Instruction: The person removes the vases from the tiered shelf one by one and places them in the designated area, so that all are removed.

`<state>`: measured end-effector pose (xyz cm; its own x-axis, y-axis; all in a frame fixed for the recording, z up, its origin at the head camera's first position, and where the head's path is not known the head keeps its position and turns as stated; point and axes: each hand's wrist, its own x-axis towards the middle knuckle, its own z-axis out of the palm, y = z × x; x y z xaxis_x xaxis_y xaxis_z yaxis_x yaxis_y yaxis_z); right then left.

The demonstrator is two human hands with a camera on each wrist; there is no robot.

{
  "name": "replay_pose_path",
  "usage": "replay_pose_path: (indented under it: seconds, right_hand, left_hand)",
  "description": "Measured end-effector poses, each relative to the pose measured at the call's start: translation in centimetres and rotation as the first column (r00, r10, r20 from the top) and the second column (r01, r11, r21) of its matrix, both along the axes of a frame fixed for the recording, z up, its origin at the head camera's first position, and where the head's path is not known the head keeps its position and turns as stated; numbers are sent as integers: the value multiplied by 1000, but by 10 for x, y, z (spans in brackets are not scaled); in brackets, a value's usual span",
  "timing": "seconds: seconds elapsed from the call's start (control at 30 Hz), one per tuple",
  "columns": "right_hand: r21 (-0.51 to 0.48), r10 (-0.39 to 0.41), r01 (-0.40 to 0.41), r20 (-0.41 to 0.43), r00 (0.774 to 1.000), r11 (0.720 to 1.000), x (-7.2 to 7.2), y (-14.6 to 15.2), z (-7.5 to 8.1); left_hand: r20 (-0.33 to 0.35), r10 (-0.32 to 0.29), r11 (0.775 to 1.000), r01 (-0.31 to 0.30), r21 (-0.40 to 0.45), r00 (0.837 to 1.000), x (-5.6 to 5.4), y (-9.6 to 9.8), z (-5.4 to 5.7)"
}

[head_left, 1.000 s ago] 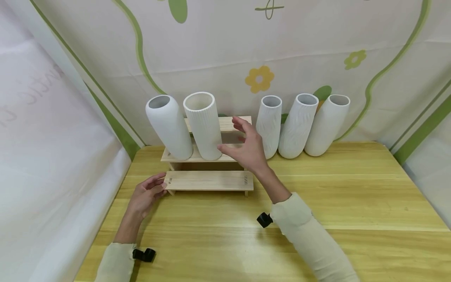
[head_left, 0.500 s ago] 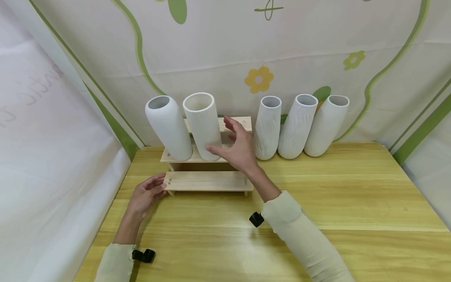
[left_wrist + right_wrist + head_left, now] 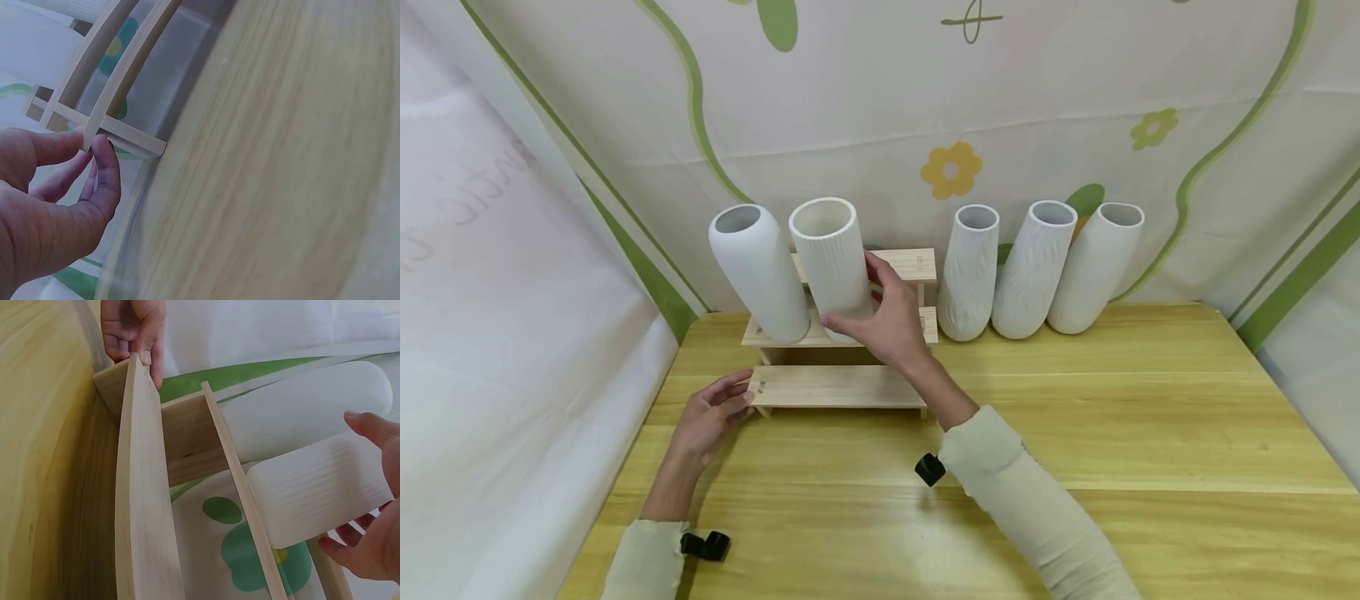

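Note:
My left hand pinches the left end of the lowest board of a stepped wooden shelf; the left wrist view shows thumb and fingers on the board's end. On the middle step stands a ribbed white vase. My right hand is at this vase's right side, thumb across its front, the other fingers spread behind its right edge. In the right wrist view the fingers look slightly apart from the vase; firm contact cannot be made out. A smooth white vase stands left of it.
Right of the shelf, three white vases stand in a row on the wooden table: a narrow textured vase, a wavy-patterned vase and a smooth vase. A printed curtain hangs behind.
My right hand has moved left, from beside the narrow textured vase to around the ribbed vase. My left hand keeps its pinch on the shelf. The vases on the shelf have not moved.

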<state>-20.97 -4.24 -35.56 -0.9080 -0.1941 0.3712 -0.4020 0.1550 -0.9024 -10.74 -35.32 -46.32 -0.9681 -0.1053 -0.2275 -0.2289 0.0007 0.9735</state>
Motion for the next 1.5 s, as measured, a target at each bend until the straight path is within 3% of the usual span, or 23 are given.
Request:
replay_pose_path:
  seconds: [0.63,1.2,1.5]
  right_hand:
    - [74,-47,49,-33,998,996,-6,-5,-2]
    - [107,-60,68,-75,995,992,-6,-6,-5]
    - [93,-56,62,-70,996,994,2,4,-5]
  left_hand:
    - [0,-12,1000,12,7,1000,1,1,9]
    - [-19,-23,1000,24,15,1000,4,0,5]
    - [-13,-20,1000,20,-1,1000,2,0,3]
